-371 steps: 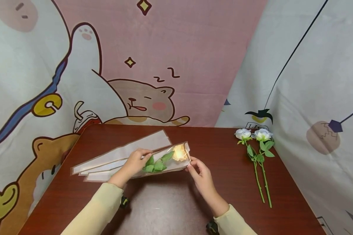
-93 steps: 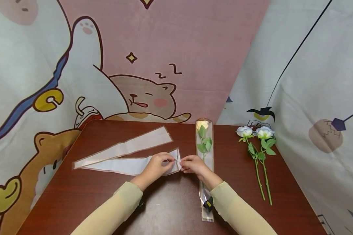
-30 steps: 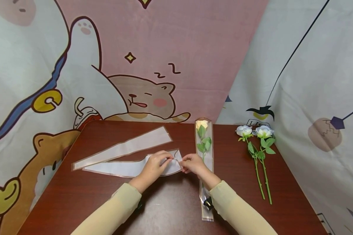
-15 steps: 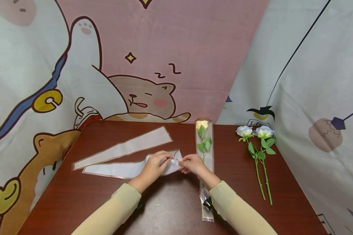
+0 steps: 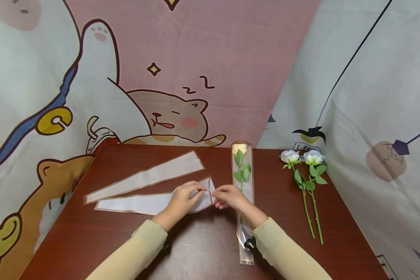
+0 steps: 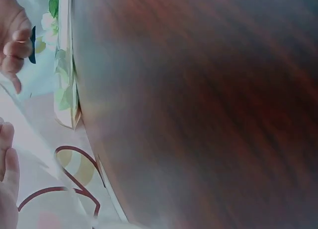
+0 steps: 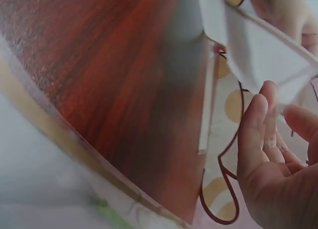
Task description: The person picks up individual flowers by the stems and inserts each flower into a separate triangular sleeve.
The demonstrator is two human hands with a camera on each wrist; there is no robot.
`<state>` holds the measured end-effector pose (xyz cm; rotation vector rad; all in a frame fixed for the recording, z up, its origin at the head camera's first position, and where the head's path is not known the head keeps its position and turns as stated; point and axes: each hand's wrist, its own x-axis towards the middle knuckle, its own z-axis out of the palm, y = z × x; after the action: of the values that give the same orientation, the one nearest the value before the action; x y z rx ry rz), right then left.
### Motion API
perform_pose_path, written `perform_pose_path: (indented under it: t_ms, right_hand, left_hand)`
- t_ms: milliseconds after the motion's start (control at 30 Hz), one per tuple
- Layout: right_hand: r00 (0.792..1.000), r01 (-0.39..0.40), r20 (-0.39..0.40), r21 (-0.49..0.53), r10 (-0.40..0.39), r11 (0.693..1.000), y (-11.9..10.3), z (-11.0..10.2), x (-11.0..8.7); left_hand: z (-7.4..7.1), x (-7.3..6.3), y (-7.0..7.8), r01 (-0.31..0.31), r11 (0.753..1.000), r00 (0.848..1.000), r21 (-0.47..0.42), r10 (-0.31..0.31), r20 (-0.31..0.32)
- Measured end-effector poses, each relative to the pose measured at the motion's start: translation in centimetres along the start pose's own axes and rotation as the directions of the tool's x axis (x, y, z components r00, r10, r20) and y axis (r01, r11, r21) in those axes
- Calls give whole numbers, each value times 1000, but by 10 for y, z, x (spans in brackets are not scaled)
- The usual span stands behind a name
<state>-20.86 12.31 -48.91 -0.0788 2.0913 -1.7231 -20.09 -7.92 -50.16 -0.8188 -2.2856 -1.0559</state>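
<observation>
Head view: rose (image 5: 243, 170) now released, hands (image 5: 182, 197) (image 5: 232, 196) seemingly pinch another sleeve (image 5: 136, 203).

On the pink-and-white printed cloth backdrop (image 5: 245, 58), a large dark brown letter Z (image 5: 206, 82) and a smaller dark brown letter Z (image 5: 188, 91) stand above the grey-brown sleeping cartoon animal (image 5: 175, 115). Farther right, under the black-and-yellow printed figure (image 5: 309, 136), black-framed capital lettering (image 5: 302, 146) begins "LI"; what follows is unclear.
</observation>
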Motion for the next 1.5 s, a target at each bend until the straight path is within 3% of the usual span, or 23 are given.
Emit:
perform_pose_path:
  t_ms: [167,267,400,500,667,767,967,1200,1500]
  right_hand:
    - [998,26,57,-1,-26,1000,-4,-22,-15]
    - [999,38,21,-75,-36,996,1,-47,-22]
    - [993,24,-105,-257,-53,966,11,-87,-33]
    - [975,-29,-212,-409,-64,912,19,-118,-44]
    - [941,-160,-330,-635,-78,756,37,-169,-64]
    - [921,-241,-384,-689,-63,683,48,-194,-76]
    - [888,-365,-460,-713,-7,598,59,-220,-98]
    - [880,-412,-471,-700,57,583,69,-225,-108]
    - [872,-424,-486,-693,58,583,77,-220,-116]
  left_hand:
    - [-2,-1,-2,1,1000,1000,5,-1,4]
    - [-2,-1,-3,3,1000,1000,6,-3,2]
    - [-3,-1,-5,-8,1000,1000,2,8,-4]
    - [-5,-1,-7,-2,1000,1000,-8,2,-1]
    - [-7,-2,-10,41,999,999,-27,-41,23]
    - [-7,-3,-10,52,998,998,-29,-52,29]
    - [-7,-4,-10,39,999,999,-21,-39,19]
    - [-9,-6,-10,30,998,999,-63,-31,-13]
    - [-10,-7,-10,34,996,999,-83,-35,-11]
